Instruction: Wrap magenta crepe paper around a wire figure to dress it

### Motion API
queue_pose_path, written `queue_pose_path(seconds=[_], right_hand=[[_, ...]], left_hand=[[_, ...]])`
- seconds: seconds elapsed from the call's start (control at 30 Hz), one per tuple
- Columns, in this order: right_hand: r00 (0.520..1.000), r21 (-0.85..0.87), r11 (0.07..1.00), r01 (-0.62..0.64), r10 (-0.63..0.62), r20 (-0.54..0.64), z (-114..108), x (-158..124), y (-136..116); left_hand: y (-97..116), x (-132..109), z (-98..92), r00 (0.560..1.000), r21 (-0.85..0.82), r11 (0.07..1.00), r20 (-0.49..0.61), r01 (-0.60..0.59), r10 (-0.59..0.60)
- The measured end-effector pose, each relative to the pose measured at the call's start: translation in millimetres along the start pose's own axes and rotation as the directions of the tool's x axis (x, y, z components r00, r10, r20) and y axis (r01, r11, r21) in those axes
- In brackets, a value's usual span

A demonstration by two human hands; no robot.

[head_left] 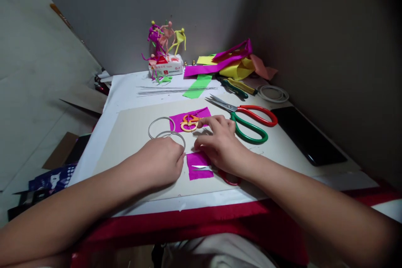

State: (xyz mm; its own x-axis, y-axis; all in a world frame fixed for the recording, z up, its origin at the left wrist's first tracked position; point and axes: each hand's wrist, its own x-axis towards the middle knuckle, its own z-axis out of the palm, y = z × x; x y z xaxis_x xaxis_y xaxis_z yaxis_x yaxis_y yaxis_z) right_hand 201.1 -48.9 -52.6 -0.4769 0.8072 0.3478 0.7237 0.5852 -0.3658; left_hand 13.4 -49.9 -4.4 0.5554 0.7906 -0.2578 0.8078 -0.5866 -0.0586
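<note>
- A white-covered tabletop held a pale cardboard sheet, with twisted wire figures at upper middle.
- The left hand was curled, its fingers clenched low beside coiled grey wire loops; any grip on them could not be told.
- The right hand lay released, its index fingertip just beside small orange-handled scissors on a soft magenta crepe-paper rectangle at centre; that light touch suited the soft paper.

Red-and-green scissors, black smartphone, paper-wrapped wire figures on tissue box.
</note>
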Motion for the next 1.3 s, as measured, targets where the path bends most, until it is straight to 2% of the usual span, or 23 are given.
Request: queue_pose_path(seconds=[0.13, 0.5, 0.83, 1.0, 1.1, 1.2, 1.23, 1.3], right_hand=[[0.997, -0.055, 0.996, 0.072, -0.071, 0.016, -1.5, -0.6, 0.1], [0.987, -0.150, 0.977, 0.153, -0.143, 0.078, -1.4, -2.7, -1.2], [0.967, -0.258, 0.933, 0.252, -0.234, 0.100, -0.8, -4.9, -5.8], [0.946, -0.312, 0.895, 0.320, -0.285, 0.152, -4.3, -2.9, -8.5], [0.968, -0.279, 0.929, 0.244, -0.218, 0.122, -15.6, -2.6, -5.8], [0.998, -0.201, 0.979, 0.034, -0.042, -0.039, -34.8, -13.9, -1.6], [0.999, -0.161, 0.987, -0.008, -0.001, -0.054, -40.8, -21.3, -0.9], [0.998, -0.103, 0.993, -0.062, 0.064, 0.016, -48.7, -39.9, -1.2]], left_hand=[[1.1, 0.9, -0.5, 1.000, -0.004, 1.000, 0.017, 0.006, -0.006], [-1.1, 2.0, 3.1, 0.999, -0.009, 0.999, 0.015, -0.041, 0.041], [-1.3, 3.2, 2.7, 0.998, 0.008, 0.998, 0.023, -0.063, 0.063], [-3.0, 4.0, 4.6, 0.998, 0.011, 0.998, 0.017, -0.068, 0.068], [-4.0, 4.0, 4.4, 0.996, 0.015, 0.997, 0.018, -0.082, 0.082], [-4.7, 3.4, 4.1, 0.995, 0.018, 0.995, 0.021, -0.094, 0.094], [-4.9, 3.2, 4.0, 0.995, 0.017, 0.995, 0.023, -0.097, 0.096], [-5.0, 3.1, 3.9, 0.995, 0.013, 0.995, 0.031, -0.100, 0.099]])
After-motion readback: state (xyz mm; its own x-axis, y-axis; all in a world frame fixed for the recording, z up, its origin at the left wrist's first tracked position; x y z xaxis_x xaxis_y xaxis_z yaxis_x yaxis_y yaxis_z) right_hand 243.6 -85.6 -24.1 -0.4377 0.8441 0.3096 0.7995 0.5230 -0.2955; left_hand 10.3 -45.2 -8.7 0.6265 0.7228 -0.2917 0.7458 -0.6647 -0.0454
